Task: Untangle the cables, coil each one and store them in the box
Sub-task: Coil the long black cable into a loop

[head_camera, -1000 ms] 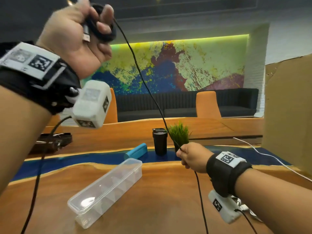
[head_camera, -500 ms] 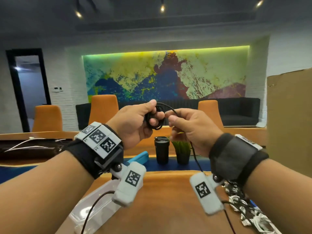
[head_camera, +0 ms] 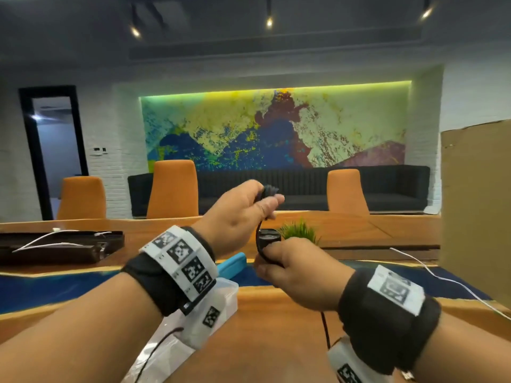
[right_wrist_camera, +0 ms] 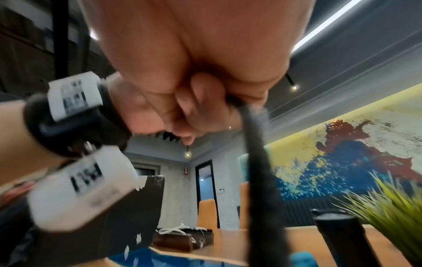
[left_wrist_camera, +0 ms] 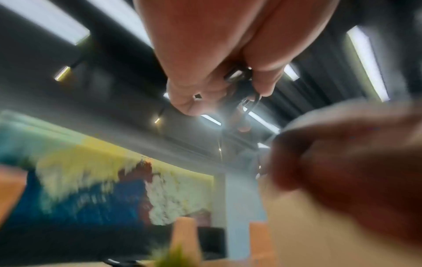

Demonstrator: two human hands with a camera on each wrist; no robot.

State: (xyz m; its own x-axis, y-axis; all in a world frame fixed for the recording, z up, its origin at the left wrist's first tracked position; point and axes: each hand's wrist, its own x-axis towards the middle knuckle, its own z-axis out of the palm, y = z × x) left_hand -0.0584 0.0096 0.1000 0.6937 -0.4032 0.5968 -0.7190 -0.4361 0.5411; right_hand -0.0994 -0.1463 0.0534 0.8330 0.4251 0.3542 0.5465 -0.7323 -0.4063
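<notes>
1. Black and thin, the round rubber-sheathed cable (head_camera: 260, 239) is hanging in the head view above the clear plastic compartment box (head_camera: 231, 293). The left hand (head_camera: 235, 217) is pinching a small dark coil of it, higher than the box. The right hand (head_camera: 293, 275) is gripping the next stretch lower down, just beyond the box's far end. The loose tail is dropping beneath the right wrist toward the wooden table (head_camera: 276, 327). My judgement: the coil is looking small and springy, so a slack pinch could be letting the loops burst open. The tail could also be snagging on the table edge.

2. Blurred in the left wrist view, the left hand's fingers (left_wrist_camera: 194, 101) are curling round dark loops and a metal plug (left_wrist_camera: 235, 75). How many loops are there cannot be told. The box is out of sight.

3. Smeared in the right wrist view, the right hand (right_wrist_camera: 198, 101) is closing on the cable (right_wrist_camera: 258, 162), which is running down toward the table. A tight pull here could be dragging turns out of the coil.
</notes>
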